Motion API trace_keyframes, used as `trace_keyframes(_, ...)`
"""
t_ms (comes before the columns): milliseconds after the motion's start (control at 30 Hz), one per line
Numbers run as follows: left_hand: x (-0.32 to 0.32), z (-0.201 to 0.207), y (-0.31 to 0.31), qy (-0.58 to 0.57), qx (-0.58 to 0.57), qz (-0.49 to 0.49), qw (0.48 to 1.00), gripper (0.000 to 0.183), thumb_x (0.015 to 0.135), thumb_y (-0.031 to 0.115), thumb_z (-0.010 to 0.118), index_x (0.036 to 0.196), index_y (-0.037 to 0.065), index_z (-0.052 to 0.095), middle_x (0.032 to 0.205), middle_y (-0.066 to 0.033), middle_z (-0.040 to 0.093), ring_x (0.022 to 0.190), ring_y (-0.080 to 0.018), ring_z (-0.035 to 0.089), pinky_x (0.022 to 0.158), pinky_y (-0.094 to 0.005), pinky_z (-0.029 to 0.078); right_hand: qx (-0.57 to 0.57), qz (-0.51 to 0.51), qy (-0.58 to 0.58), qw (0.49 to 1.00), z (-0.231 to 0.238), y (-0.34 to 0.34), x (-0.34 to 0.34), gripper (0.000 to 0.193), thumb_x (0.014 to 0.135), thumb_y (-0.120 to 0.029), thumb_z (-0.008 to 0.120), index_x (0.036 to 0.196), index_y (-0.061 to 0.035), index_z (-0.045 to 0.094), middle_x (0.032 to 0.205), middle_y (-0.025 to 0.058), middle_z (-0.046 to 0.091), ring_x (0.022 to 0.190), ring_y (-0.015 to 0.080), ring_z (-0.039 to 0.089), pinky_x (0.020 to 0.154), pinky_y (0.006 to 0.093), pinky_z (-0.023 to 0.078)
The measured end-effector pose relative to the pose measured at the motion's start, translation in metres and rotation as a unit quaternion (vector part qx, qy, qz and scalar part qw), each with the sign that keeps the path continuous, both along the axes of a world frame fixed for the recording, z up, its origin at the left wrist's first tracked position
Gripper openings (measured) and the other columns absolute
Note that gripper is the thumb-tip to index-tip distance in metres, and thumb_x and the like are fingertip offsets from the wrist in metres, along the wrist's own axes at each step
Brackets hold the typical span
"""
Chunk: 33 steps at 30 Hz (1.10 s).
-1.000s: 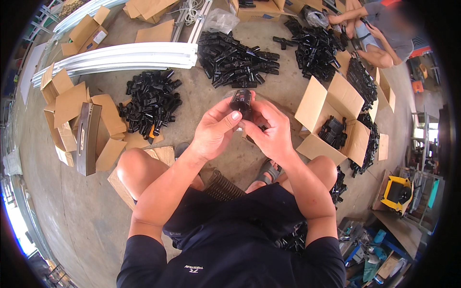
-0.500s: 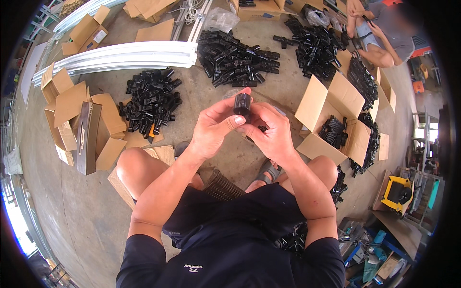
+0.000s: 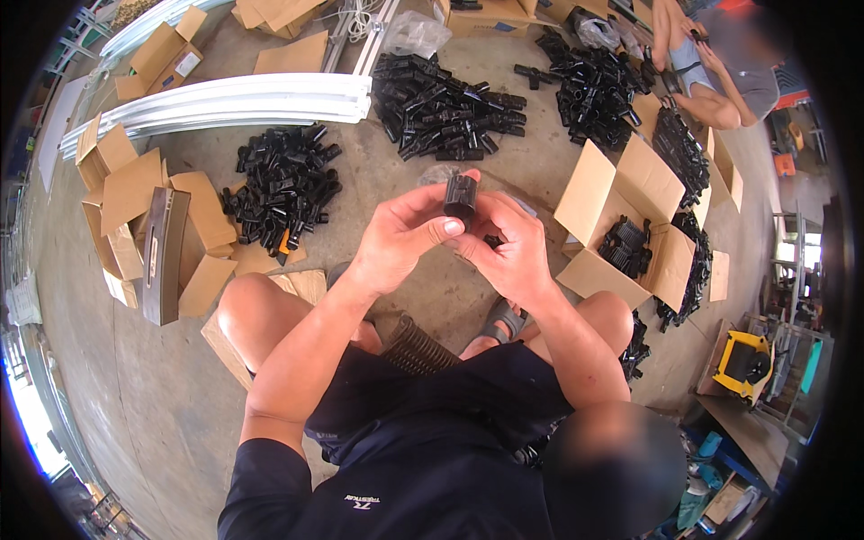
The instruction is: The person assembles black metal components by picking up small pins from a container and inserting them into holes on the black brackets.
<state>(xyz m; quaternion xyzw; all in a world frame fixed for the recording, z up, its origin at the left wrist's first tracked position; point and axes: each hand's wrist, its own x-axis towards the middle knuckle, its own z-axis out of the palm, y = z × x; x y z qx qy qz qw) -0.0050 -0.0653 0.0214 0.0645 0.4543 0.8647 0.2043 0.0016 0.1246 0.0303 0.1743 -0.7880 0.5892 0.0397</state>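
Observation:
In front of me, a short black tube-shaped fitting (image 3: 461, 196) stands nearly upright between both hands, its round end facing me. My left hand (image 3: 396, 236) grips it from the left, thumb against its lower part. From the other side, my right hand (image 3: 509, 236) closes its fingers round it, with the thumb near the left thumb. Part of the fitting is hidden behind my fingers. A bit of another black part shows beside the right fingers, too covered to make out. Beyond my hands lies a heap of similar black fittings (image 3: 441, 110).
More black fittings pile up at left (image 3: 283, 189) and at far right (image 3: 589, 94). An open cardboard box (image 3: 585, 193) holds several. White metal rails (image 3: 234, 103) lie at far left. Another person (image 3: 733, 67) sits at far right. A blurred dark shape (image 3: 616, 477) covers my right upper arm.
The fitting has shifted slightly to the right and tilted a little in my hands, which still grip it. A blurred dark shape has appeared at the lower right.

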Motion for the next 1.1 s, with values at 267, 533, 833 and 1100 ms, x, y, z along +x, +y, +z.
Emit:
trace_keyframes(267,0.004,-0.016,0.010,-0.013,0.016,0.050,0.999,0.042,0.095,-0.006,0.066,0.137,-0.004,0.062,0.147,-0.0154,0.060,0.124,-0.0203,0.064,0.107,-0.0383,0.053,0.011,-0.003,-0.027,1.000,-0.004,0.002,-0.004,0.042,0.082,-0.011,0.089,0.117,0.0008,0.070,0.094,0.0080,0.069,0.074,0.0135,0.067,0.065,0.0277,0.055)
trace_keyframes(533,0.005,0.000,0.006,0.065,-0.219,0.008,0.974,0.039,0.094,-0.002,0.072,0.133,-0.004,0.066,0.118,-0.0091,0.073,0.106,-0.0130,0.067,0.095,-0.0285,0.055,-0.068,0.078,-0.121,0.987,0.016,0.032,-0.015,0.040,0.092,-0.009,0.080,0.126,0.0049,0.066,0.121,0.0075,0.059,0.106,0.0152,0.065,0.090,0.0289,0.055)
trace_keyframes(833,0.004,0.002,0.020,0.113,-0.193,0.061,0.973,0.052,0.090,-0.010,0.073,0.139,0.000,0.062,0.125,-0.0062,0.065,0.109,-0.0118,0.065,0.096,-0.0267,0.056,-0.179,0.010,-0.141,0.974,0.012,0.031,-0.015,0.029,0.092,-0.002,0.079,0.118,0.0060,0.070,0.111,0.0051,0.061,0.095,0.0100,0.064,0.079,0.0241,0.055)
trace_keyframes(1100,-0.003,-0.010,0.016,0.024,-0.095,0.137,0.986,0.065,0.089,-0.009,0.075,0.146,0.000,0.046,0.114,-0.0144,0.071,0.105,-0.0222,0.072,0.094,-0.0317,0.058,0.143,-0.101,-0.286,0.942,-0.048,0.068,-0.064,0.046,0.098,-0.039,0.071,0.111,0.0055,0.073,0.084,0.0095,0.073,0.074,0.0212,0.069,0.071,0.0353,0.058)
